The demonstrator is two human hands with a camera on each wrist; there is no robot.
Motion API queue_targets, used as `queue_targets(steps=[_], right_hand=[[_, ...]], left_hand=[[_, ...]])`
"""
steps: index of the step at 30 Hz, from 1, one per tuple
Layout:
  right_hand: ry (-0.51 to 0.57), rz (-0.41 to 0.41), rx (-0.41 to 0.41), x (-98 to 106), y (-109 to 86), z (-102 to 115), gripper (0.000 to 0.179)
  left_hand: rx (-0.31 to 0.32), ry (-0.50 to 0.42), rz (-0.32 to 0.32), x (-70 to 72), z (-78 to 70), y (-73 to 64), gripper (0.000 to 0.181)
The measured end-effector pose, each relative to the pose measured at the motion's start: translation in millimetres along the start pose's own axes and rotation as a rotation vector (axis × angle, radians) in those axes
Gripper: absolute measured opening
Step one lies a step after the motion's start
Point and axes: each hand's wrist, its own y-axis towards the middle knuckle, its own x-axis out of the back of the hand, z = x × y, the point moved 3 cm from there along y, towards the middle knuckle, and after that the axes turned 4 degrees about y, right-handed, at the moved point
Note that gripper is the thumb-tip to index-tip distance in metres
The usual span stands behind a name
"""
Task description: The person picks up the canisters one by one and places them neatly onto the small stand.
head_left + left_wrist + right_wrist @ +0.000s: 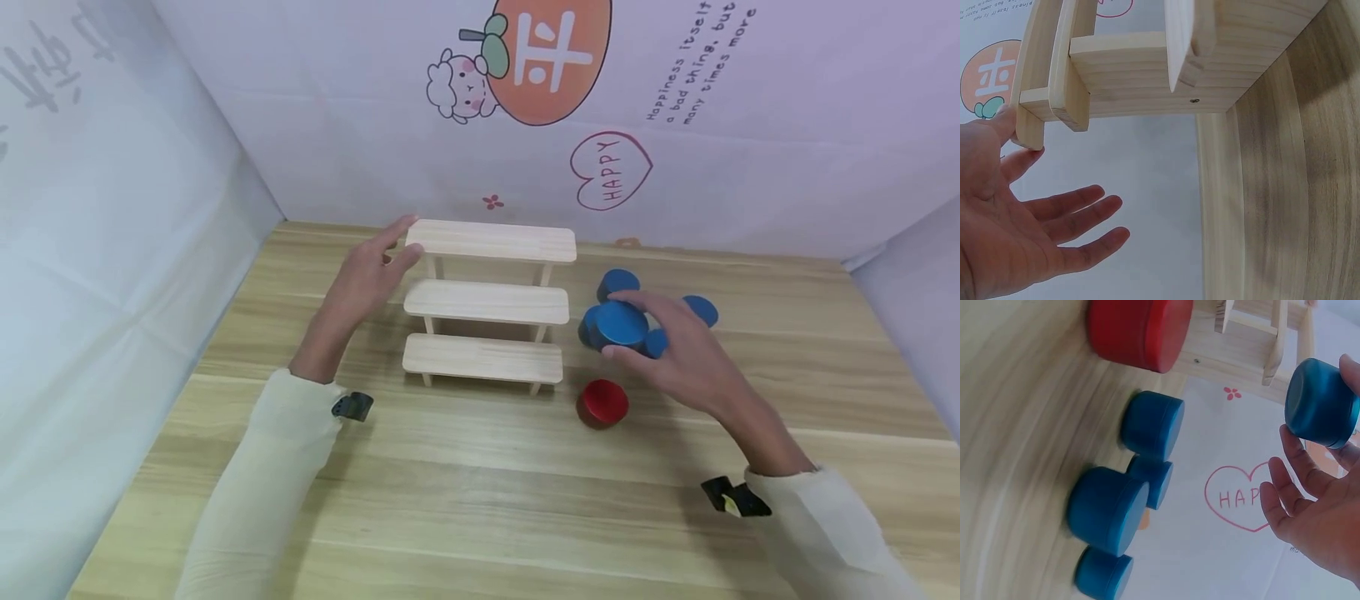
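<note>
A three-step wooden shelf (pixel 487 302) of pale wood stands on the table. My left hand (pixel 366 275) is at the left end of its top board, pinching that end between thumb and index finger; in the left wrist view the other fingers (pixel 1079 225) spread away from the wood. To the right of the shelf, my right hand (pixel 686 354) grips a round blue tin (pixel 621 323) between thumb and fingers. The right wrist view shows this held tin (pixel 1319 403) raised off the table. Several more blue tins (pixel 1107 509) stand on the table beneath and beyond it.
A red tin (pixel 602 404) stands near the shelf's front right corner, on the wood-grain table (pixel 480 492). A white printed backdrop (pixel 360 125) rises just behind the shelf, and white sheets (pixel 112 275) hang at both sides.
</note>
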Motion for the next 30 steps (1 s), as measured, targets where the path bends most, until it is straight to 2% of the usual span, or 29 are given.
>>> queue_targets(steps=[12,21,30], right_hand=[[0.002,0.004,0.044,-6.5,16.0,13.2,0.064],[0.022,0.02,-0.004,-12.0,23.6,26.0,0.066],[0.02,0.045,0.004,-18.3,33.6,33.6,0.067]], left_hand=[[0.015,-0.002,-0.013,-2.2,2.0,0.9,0.059],[0.005,-0.005,-0.01,-0.7,-0.9,0.4,0.059],[-0.016,0.002,-0.006,1.1,-0.8,0.7,0.06]])
